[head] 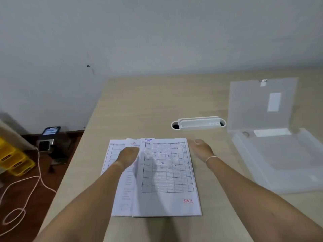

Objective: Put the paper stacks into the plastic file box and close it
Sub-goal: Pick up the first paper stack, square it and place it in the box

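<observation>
**Fingers flank the papers, box waits open**

Fingers (pixel 134 150) of the left hand (pixel 127 157) lie flat on the left-hand sheets, gripping nothing, pressing down where the top stack overlaps them. Over on the other side, the right hand (pixel 202 151) rests loosely open on the desk (pixel 139 105), just beside the stack's far right corner, nothing in it either. That bracketing looks like a set-up to square the edges before a lift. The paper stacks (pixel 166 175) sit fanned at the near centre of the desk, gridded form on top, two more peeking out left. To the right, well apart, the translucent plastic file box (pixel 283 165) lies with its lid (pixel 262 105) tipped up toward the far side, ready to receive. Between papers and box, farther back, a white cable grommet (pixel 198 123) sits in the desk. Off left, cables trail across the floor.
</observation>
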Demonstrator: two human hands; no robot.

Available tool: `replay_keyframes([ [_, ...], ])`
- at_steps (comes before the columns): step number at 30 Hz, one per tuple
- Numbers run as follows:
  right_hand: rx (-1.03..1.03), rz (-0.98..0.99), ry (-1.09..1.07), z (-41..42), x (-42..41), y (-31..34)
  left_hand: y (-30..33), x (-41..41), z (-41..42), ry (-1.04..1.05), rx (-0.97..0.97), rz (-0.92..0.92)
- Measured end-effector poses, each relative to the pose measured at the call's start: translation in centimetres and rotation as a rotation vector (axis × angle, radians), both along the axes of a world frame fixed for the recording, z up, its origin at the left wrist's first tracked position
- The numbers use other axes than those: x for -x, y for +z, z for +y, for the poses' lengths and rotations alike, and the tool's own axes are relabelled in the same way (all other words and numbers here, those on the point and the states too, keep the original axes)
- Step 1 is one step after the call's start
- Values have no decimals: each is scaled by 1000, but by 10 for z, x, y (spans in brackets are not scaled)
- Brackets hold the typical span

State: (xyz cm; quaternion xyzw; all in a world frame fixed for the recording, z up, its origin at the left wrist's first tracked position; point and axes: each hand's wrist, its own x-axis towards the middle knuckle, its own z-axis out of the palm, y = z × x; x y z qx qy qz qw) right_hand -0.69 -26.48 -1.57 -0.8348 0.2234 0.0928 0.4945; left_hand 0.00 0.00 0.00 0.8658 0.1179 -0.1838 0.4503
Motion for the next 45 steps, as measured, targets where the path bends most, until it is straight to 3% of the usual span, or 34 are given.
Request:
replay_keyframes([
  [6, 13, 104, -8, 6, 2, -32, -32, -2, -5, 147, 117, 119],
  [20, 33, 23, 22, 20, 13, -42, -50, -7, -19, 156, -9, 245],
  [29, 31, -2, 31, 20, 14, -43, -56, -7, -24, 278, 246, 148],
  [36, -21, -31, 25, 18, 17, -46, -62, -5, -14, 235, 351, 209],
  [38, -59, -26, 5, 18, 17, -49, -60, -4, -15, 214, 394, 183],
  [41, 43, -47, -66, 14, 20, -51, -49, 2, -20, 168, 421, 92],
  [45, -371, -24, -146, 5, 25, -44, -28, 12, -24, 93, 542, -33],
])
